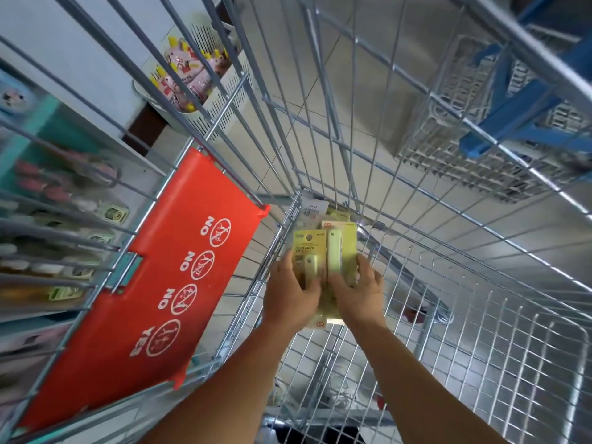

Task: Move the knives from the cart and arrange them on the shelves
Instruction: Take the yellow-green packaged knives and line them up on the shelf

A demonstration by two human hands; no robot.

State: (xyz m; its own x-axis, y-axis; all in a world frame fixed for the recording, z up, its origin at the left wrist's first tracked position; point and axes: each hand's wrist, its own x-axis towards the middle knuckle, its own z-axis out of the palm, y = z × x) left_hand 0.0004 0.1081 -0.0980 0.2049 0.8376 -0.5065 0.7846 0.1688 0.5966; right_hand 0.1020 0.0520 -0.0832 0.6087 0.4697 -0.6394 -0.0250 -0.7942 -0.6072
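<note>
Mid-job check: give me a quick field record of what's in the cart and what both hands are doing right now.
location: inside wire cart, near its far end
left hand: gripping yellow fruit knife packs from the left
right hand: gripping the same stack from the right
pack state: carded, pale green handles, several stacked
more packs: some lie behind the held ones, count unclear
red seat flap: left of the hands
shelves: left, blurred

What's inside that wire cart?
Yellow-carded knife packs lie stacked in the wire cart, gripped by the left hand and right hand. The hands and top packs hide how many lie beneath.
</note>
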